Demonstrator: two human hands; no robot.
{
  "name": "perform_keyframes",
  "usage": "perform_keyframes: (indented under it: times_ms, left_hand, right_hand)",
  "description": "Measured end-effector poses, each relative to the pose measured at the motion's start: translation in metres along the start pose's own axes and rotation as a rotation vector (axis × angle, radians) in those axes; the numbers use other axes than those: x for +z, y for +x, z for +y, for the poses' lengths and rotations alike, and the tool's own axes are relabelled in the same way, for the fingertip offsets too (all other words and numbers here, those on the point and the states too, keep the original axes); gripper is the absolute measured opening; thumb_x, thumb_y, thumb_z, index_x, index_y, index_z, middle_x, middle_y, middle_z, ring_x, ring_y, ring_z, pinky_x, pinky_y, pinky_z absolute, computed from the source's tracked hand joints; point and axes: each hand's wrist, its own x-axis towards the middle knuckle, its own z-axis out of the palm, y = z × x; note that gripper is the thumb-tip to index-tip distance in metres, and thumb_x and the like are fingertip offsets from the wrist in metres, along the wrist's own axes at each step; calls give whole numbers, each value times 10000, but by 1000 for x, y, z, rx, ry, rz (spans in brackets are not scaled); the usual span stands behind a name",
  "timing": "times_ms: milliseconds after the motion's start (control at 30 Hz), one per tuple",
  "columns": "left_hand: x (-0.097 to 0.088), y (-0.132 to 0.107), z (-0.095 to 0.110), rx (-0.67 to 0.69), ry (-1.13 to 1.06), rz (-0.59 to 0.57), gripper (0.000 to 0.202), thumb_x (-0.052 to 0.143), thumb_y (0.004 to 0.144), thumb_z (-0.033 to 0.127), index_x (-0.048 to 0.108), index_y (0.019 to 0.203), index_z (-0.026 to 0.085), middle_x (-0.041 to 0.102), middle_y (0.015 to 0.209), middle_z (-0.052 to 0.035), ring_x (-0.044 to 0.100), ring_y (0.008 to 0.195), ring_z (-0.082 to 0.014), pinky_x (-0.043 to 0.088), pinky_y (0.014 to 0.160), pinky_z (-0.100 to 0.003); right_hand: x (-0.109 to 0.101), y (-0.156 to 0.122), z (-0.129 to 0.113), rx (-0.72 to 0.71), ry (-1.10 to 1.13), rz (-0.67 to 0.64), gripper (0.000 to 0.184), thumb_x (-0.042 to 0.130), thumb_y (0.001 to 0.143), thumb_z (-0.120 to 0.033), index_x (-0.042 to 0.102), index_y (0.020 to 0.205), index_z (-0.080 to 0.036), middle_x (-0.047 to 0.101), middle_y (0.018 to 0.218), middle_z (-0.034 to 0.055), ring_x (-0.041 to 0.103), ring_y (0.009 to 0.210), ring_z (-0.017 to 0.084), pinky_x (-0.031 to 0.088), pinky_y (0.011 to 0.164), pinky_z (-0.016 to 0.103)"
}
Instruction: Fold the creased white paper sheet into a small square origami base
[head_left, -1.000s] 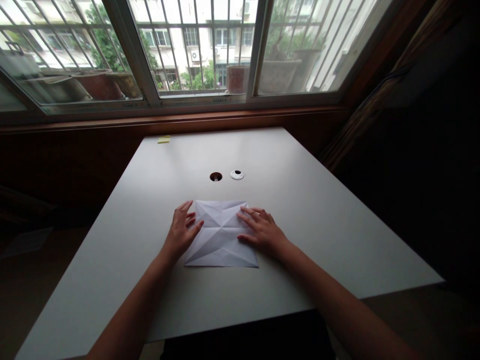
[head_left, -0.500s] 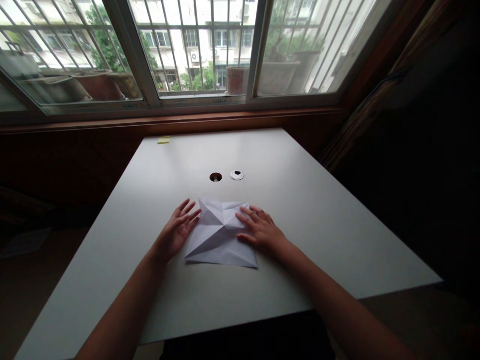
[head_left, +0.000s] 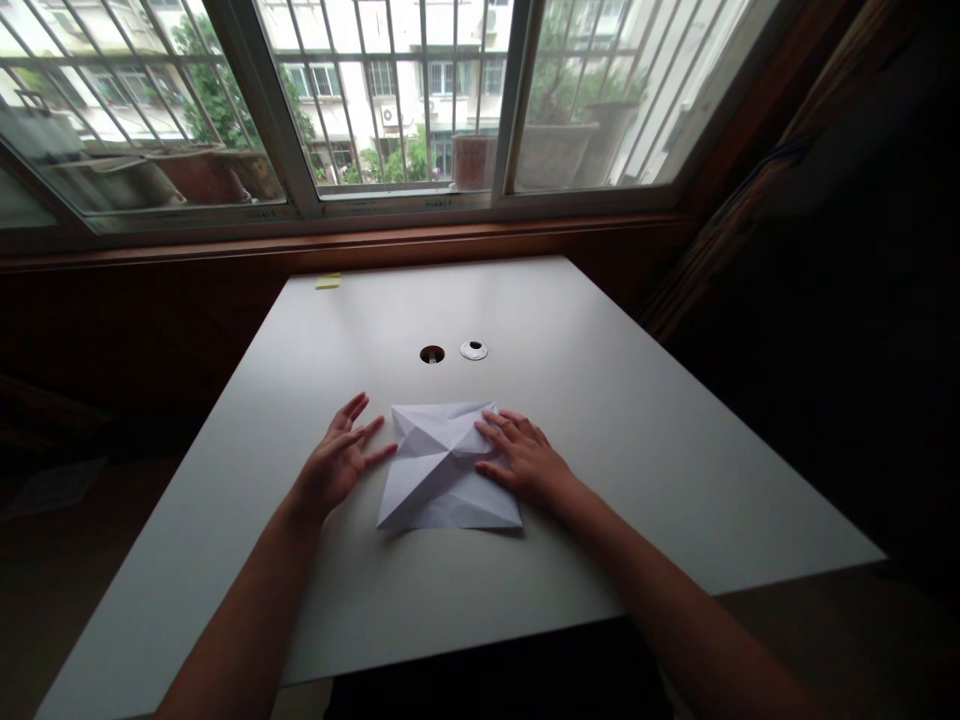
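A square sheet of white paper (head_left: 442,490) with crossing creases lies on the white table (head_left: 675,480) in front of me. Its folds meet near the middle, and its surface rises and dips along them. My right hand (head_left: 521,452) rests on the paper's right side, fingers stretched and a little apart. Just off the left edge is my left hand (head_left: 341,455), fingers spread and nothing held. One of its fingertips comes close to the paper; whether it touches, I cannot tell.
Past the paper, the tabletop has a round cable hole (head_left: 432,355) and a white ring-shaped cover (head_left: 473,350) beside it. A yellow sticky note (head_left: 328,282) is at the far left edge. Behind the table stands a barred window (head_left: 390,100).
My left hand has drawn back to the left, its fingers spreading wider. The paper has turned slightly and its upper left corner lies lower. My right hand has hardly moved.
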Motion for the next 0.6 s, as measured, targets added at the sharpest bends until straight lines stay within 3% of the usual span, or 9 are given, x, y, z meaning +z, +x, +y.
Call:
perform_keyframes:
  times_ms: [167, 333, 433, 600]
  left_hand:
    - [-3, -3, 6, -120, -65, -3, 494, 593, 887, 327, 442, 1357, 351, 231, 1580, -60, 517, 1282, -334, 520, 965, -568]
    - [-6, -6, 4, -266, -19, -74, 500, 609, 890, 331, 449, 1362, 292, 325, 1542, -127, 659, 1106, -289, 585, 875, -400]
    - [-8, -9, 3, -279, -5, -111, 482, 596, 903, 333, 460, 1361, 272, 373, 1522, -138, 670, 1087, -267, 593, 814, -326]
    - [-8, -13, 1, -267, 18, -168, 503, 611, 897, 322, 457, 1376, 292, 381, 1522, -138, 695, 1009, -226, 585, 777, -314]
  right_hand:
    - [1, -2, -2, 8, -13, 4, 690, 430, 907, -643, 330, 1499, -305, 343, 1563, 44, 257, 1432, 286, 272, 1144, 485]
    - [1, -3, -4, 13, -6, 15, 682, 416, 912, -648, 336, 1495, -304, 355, 1557, 39, 274, 1422, 279, 280, 1142, 478]
    - [1, -4, -4, 17, -4, 24, 684, 410, 912, -652, 342, 1492, -296, 357, 1555, 46, 283, 1416, 277, 296, 1132, 473]
    - [4, -5, -5, 30, -25, 24, 696, 399, 908, -664, 344, 1493, -292, 349, 1557, 48, 286, 1409, 286, 298, 1130, 482]
